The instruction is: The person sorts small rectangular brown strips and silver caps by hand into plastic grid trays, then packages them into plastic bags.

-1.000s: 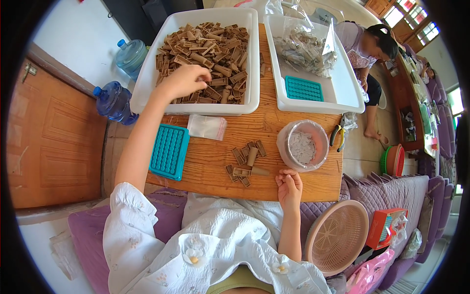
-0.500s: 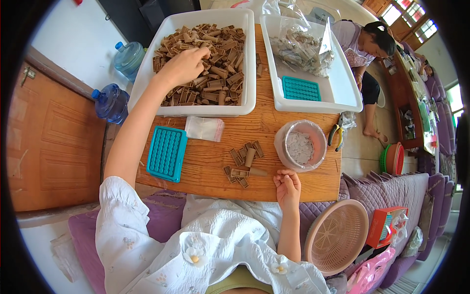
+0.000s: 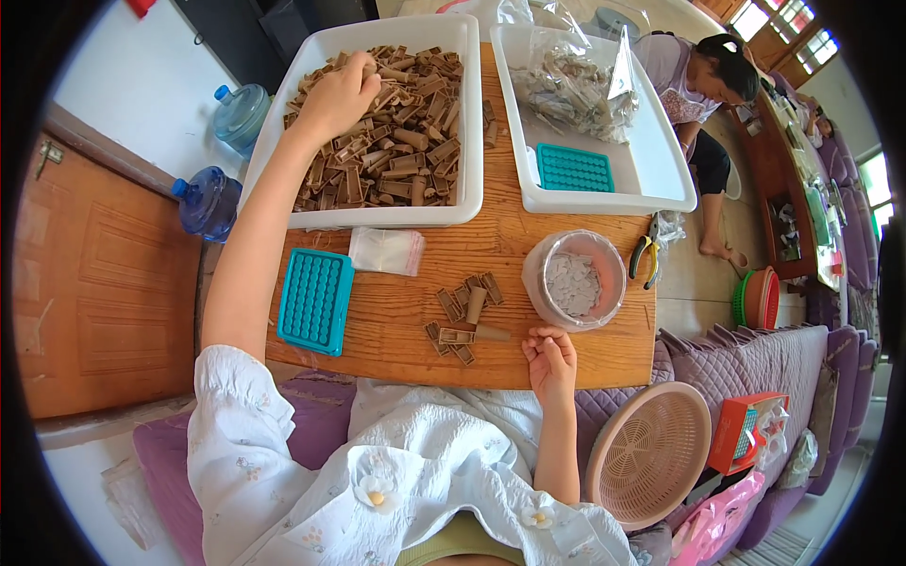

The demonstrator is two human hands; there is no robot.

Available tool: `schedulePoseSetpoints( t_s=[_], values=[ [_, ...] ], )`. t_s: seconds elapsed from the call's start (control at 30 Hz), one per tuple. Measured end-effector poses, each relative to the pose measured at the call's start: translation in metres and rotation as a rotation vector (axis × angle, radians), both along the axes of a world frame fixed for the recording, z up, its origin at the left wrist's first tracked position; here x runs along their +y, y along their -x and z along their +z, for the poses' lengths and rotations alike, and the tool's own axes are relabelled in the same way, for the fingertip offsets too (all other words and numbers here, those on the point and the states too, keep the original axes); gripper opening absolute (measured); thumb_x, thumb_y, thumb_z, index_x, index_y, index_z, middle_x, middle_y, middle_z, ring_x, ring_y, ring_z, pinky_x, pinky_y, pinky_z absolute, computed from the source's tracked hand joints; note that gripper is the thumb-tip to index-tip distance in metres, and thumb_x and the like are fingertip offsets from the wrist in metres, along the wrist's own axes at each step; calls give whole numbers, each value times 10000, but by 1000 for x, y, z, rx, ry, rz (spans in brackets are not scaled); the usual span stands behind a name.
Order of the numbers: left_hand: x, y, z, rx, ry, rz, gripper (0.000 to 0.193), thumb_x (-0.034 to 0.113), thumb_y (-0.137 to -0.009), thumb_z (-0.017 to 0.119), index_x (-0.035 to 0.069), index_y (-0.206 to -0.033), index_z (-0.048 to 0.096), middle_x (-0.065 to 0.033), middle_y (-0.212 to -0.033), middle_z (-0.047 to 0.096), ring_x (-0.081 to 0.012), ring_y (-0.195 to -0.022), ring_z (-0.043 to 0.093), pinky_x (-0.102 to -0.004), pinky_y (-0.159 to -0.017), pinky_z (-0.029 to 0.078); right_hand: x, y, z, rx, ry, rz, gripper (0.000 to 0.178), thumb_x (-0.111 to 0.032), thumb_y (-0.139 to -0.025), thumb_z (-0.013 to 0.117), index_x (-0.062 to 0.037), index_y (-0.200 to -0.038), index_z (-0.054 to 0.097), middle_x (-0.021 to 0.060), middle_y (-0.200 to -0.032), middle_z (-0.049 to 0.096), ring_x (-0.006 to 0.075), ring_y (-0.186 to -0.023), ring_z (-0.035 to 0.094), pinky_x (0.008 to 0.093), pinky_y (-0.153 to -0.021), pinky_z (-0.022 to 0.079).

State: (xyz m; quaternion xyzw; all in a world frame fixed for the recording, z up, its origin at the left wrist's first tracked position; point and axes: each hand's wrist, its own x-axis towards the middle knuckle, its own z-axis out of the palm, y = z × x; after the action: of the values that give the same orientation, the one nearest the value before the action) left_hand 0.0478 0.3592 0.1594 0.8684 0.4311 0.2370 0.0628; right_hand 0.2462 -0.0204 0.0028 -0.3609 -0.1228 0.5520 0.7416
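My left hand (image 3: pixel 340 99) reaches into a white plastic bin (image 3: pixel 470 141) at the back left, over a heap of small brown trough-shaped pieces (image 3: pixel 406 156). Its fingers bend down among the pieces, and their tips are hidden. Curled loosely at the front table edge is my right hand (image 3: pixel 550 366), with nothing visible in it. A tapered brown piece (image 3: pixel 493 332) lies just left of its fingers, beside a small group of brown trough pieces (image 3: pixel 457 336). Just behind this hand stands a plastic-lined tub (image 3: pixel 618 292) holding small pale grey chips (image 3: pixel 573 283).
On the wooden table (image 3: pixel 396 354) are a teal ridged tray (image 3: pixel 314 302), clear plastic bags (image 3: pixel 387 251) and yellow-black pliers (image 3: pixel 645 255). A second white bin (image 3: pixel 609 203) holds bagged grey material (image 3: pixel 576 94) and a teal tray (image 3: pixel 574 168). Another person (image 3: pixel 694 85) sits beyond; a pink basket (image 3: pixel 651 453) is at right.
My left hand has moved left and a little farther back within the heap. My right hand stays curled at the table edge. The whole view has shifted slightly.
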Motion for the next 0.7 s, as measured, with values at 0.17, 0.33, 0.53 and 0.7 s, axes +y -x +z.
schedulePoseSetpoints(
  t_s=[0.17,0.33,0.53,0.7],
  values=[
    [23,-11,-13,-24,-14,-135,104,142,-865,423,65,-922,464,-97,-868,529,-257,-794,533,-357,-717,422,1,0,1,27,-8,10,129,-42,-892,457,-5,-983,541,97,-1003,575,137,-848,560,303,-841,466],
    [37,-38,-11,238,0,-86,117,113,-802,542,62,-867,459,-87,-907,516,-258,-867,535,-363,-749,423,-1,-1,0,34,0,10,129,-43,-893,456,-5,-983,540,97,-1006,576,135,-851,559,304,-839,466],
    [46,-54,-3,592,70,-133,405,74,-728,659,173,-1106,549,-38,-1068,546,-222,-1041,528,-374,-872,455,-2,-2,-1,66,2,24,131,-33,-893,462,-4,-992,543,99,-1021,571,146,-868,551,302,-843,454],
    [46,-64,2,825,61,-195,419,38,-686,672,166,-1080,609,-30,-1094,548,-231,-1037,540,-378,-847,474,-2,-4,-3,85,1,38,136,-40,-895,463,-4,-998,544,100,-1022,574,148,-876,553,306,-849,455]
  ],
)
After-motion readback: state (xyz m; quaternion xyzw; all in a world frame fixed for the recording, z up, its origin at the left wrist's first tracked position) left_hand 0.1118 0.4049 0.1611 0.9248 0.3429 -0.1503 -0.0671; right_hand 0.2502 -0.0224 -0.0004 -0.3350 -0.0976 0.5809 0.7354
